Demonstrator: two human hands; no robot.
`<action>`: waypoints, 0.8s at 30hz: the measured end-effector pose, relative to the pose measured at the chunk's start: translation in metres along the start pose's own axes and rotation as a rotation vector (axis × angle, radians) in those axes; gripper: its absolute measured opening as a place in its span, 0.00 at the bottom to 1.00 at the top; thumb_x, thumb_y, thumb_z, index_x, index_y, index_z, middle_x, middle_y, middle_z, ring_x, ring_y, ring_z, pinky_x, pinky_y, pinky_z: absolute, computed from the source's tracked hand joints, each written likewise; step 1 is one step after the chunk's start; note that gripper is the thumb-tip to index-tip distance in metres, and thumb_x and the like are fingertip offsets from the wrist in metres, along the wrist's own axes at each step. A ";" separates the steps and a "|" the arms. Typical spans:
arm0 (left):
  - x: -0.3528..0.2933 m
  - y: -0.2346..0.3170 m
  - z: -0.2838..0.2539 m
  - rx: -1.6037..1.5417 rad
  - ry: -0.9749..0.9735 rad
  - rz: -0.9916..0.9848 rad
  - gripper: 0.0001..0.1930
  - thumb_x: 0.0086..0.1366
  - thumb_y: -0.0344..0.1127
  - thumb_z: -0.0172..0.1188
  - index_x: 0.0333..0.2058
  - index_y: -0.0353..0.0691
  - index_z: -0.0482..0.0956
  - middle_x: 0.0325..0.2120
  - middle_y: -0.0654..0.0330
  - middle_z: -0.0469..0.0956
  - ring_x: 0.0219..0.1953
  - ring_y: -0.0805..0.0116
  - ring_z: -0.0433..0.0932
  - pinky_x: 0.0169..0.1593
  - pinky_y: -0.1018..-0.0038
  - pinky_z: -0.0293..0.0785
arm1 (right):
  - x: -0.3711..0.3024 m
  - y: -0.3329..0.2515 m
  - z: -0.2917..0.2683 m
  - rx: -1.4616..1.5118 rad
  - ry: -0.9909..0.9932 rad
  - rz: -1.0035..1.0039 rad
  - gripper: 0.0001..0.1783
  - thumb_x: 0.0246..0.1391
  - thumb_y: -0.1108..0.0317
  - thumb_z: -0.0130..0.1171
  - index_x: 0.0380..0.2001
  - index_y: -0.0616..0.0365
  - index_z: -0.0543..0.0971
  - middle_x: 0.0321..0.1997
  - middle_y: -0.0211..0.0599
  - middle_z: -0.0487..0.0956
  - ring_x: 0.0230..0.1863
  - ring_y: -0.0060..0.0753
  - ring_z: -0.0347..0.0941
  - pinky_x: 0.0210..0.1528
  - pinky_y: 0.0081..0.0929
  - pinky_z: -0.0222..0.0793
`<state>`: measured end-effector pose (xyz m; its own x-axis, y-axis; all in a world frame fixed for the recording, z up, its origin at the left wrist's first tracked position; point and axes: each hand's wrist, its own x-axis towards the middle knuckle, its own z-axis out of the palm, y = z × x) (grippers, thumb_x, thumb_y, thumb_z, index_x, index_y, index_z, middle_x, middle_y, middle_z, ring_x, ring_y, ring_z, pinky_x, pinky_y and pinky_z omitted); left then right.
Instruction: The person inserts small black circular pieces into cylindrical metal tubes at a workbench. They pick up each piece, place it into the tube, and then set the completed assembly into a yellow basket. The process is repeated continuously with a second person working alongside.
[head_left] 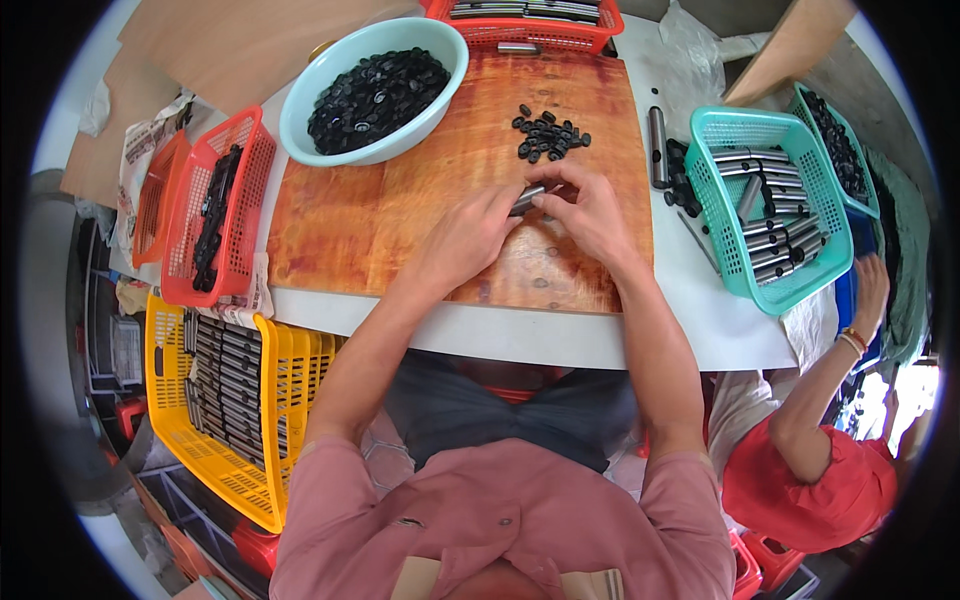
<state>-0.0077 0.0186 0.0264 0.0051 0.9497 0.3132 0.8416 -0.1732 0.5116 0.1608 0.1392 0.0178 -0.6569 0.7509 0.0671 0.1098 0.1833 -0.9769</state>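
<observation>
Over the wooden board (360, 230), my left hand (477, 232) is closed around a short silver metal tube (527, 200). My right hand (583, 208) pinches the tube's far end with thumb and fingers; whether a small part sits between them is hidden. Just beyond my hands lies a loose pile of small black rubber-like rings (548, 136). A pale blue basin (296, 135) full of similar black pieces stands at the board's far left.
A teal basket (735, 250) of metal tubes stands right, a red basket (262, 180) with black parts left, another red basket (575, 40) at the back. A yellow crate (270, 480) of tubes sits lower left. At right, a co-worker in a red top (810, 490) reaches toward the table.
</observation>
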 end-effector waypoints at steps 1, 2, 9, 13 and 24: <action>0.000 0.000 0.000 0.004 0.023 0.020 0.21 0.64 0.27 0.65 0.56 0.33 0.76 0.46 0.44 0.81 0.48 0.42 0.79 0.51 0.57 0.77 | 0.001 0.000 -0.004 -0.020 -0.033 0.016 0.14 0.55 0.75 0.65 0.46 0.61 0.83 0.40 0.36 0.84 0.41 0.29 0.81 0.46 0.29 0.77; -0.002 0.001 0.003 0.001 0.045 0.038 0.21 0.62 0.26 0.66 0.55 0.33 0.77 0.46 0.45 0.81 0.48 0.42 0.79 0.51 0.57 0.77 | -0.001 0.000 -0.007 -0.045 -0.066 0.037 0.15 0.54 0.76 0.65 0.46 0.62 0.83 0.41 0.36 0.85 0.43 0.30 0.82 0.47 0.29 0.77; -0.002 0.005 0.008 -0.009 0.070 0.041 0.20 0.59 0.25 0.68 0.50 0.33 0.79 0.44 0.46 0.82 0.47 0.44 0.80 0.50 0.58 0.77 | -0.002 -0.006 -0.015 -0.106 -0.160 -0.012 0.17 0.54 0.81 0.65 0.48 0.65 0.80 0.42 0.37 0.85 0.45 0.30 0.82 0.52 0.30 0.78; -0.008 0.009 0.006 -0.005 0.071 0.052 0.18 0.58 0.25 0.69 0.48 0.33 0.80 0.43 0.47 0.82 0.47 0.45 0.80 0.50 0.58 0.77 | -0.004 -0.010 -0.019 -0.110 -0.221 0.016 0.17 0.52 0.82 0.65 0.47 0.65 0.80 0.42 0.37 0.84 0.45 0.30 0.82 0.50 0.29 0.78; -0.015 0.009 0.003 -0.039 0.058 -0.015 0.14 0.59 0.29 0.69 0.43 0.33 0.81 0.36 0.50 0.79 0.40 0.48 0.78 0.44 0.59 0.76 | -0.009 -0.013 -0.023 -0.225 -0.278 0.064 0.14 0.49 0.84 0.63 0.40 0.63 0.78 0.35 0.35 0.82 0.38 0.29 0.81 0.42 0.30 0.76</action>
<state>0.0011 0.0035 0.0235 -0.0398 0.9357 0.3504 0.8198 -0.1699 0.5468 0.1820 0.1445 0.0340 -0.8176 0.5702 -0.0803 0.2983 0.3001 -0.9061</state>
